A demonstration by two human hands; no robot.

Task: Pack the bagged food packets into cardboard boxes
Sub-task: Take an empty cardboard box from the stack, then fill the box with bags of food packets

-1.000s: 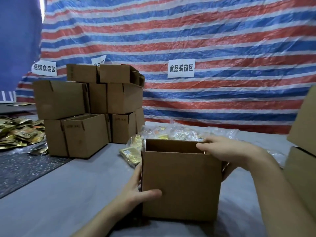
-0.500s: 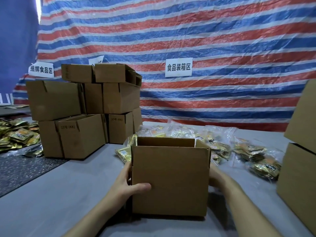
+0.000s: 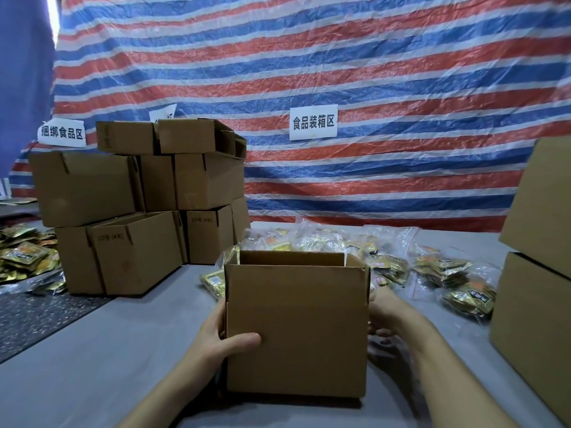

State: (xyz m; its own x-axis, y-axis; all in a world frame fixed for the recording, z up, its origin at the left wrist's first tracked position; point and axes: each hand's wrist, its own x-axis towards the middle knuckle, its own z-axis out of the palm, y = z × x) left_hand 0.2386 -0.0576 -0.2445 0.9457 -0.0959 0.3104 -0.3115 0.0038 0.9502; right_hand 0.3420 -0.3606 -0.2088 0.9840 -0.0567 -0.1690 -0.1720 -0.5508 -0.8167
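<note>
An open brown cardboard box (image 3: 296, 329) stands upright on the grey table in front of me, its top open and its inside hidden. My left hand (image 3: 216, 338) grips its left edge, thumb across the front face and fingers behind the side. My right hand (image 3: 386, 313) lies against the box's right side, partly hidden behind it. Clear bags of gold food packets (image 3: 383, 267) lie on the table just behind the box, with more bagged packets (image 3: 457, 282) to the right.
A stack of several cardboard boxes (image 3: 139, 205) stands at the back left. Two large boxes (image 3: 537, 273) are stacked at the right edge. Loose gold packets (image 3: 24, 257) lie far left on a dark mat. A striped tarp (image 3: 309, 72) with paper signs hangs behind.
My right hand came off the box's top rim and dropped to its right side. The box sits a little further left in view, and the bagged packets at right came into sight.
</note>
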